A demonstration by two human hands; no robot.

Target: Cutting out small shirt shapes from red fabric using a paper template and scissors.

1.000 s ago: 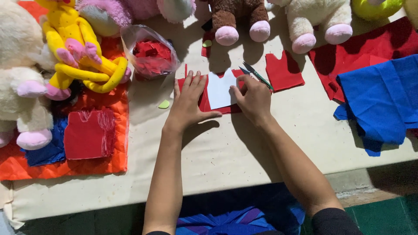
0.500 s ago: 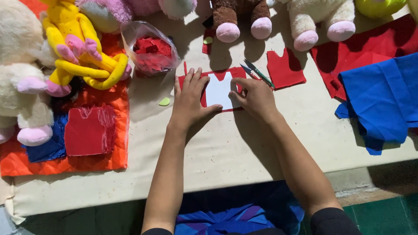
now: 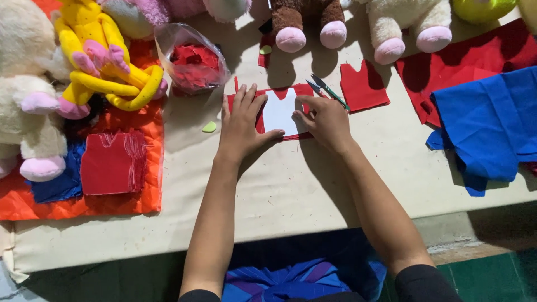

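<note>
Far left: a cream plush toy with pink feet [image 3: 25,112] and a yellow long-limbed plush toy [image 3: 95,53] lie on a quilted orange fabric sheet [image 3: 120,204]; a frayed red felt square [image 3: 112,162] rests on that sheet.
Bag: a clear crinkled plastic bag of red felt scraps [image 3: 190,59] sits just beside the yellow toy.
Surface: a beige cloth-covered table [image 3: 291,184], matte and flat.
My left hand [image 3: 241,126]: flat, fingers spread, palm pressing down on the left part of the flat red felt piece [image 3: 299,90].
Template: a white rectangular paper card [image 3: 279,112] lies on the red felt piece, between my hands.
My right hand [image 3: 327,120]: fingers bent, fingertips pressing the card's right edge.
Snips: small green-handled thread snips [image 3: 330,92] lie just above my right hand.
Right: a second red felt cut-out [image 3: 363,86], then a crumpled blue fabric pile [image 3: 486,123].
Change: since half a second ago, both hands keep the same hold; the card and felt have not visibly shifted.
</note>
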